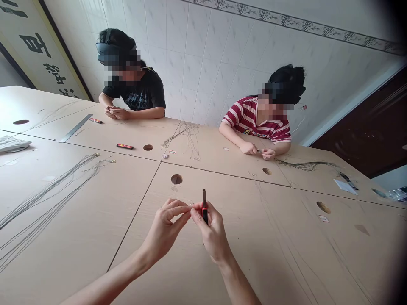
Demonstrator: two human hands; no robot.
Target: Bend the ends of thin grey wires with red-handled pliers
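Wires (pixel 83 162): two loose bundles, slanting over the left boards and out past the frame's left edge.
Ruler (pixel 76 128): flat beyond the wires, near end at the lengthwise seam.
Co-worker, black shirt (pixel 140 95): forearms on the far table edge, hands together.
Cross seam (pixel 136 211): runs between wires and hands, passing under my left forearm; I count a broad stretch of tabletop (pixel 101 220) on that side.
Left hand (pixel 170 218): grip narrow, fingertips pinched at a tiny piece (pixel 192 203), too small for me to identify.
Hole (pixel 177 179): round-edged, just beyond the fingertips.
Pliers (pixel 204 209): black and red grips, metal jaws upward; I cannot tell whether these are parted.
Right hand (pixel 212 233): holding the pliers, its fingertips meeting the left's above the board.
Co-worker, striped shirt (pixel 254 120): at the far edge, well apart from my hands.
Strands (pixel 284 237): faint, bounding the room on my right.
Tag (pixel 323 218): small, white, just beside another hole.
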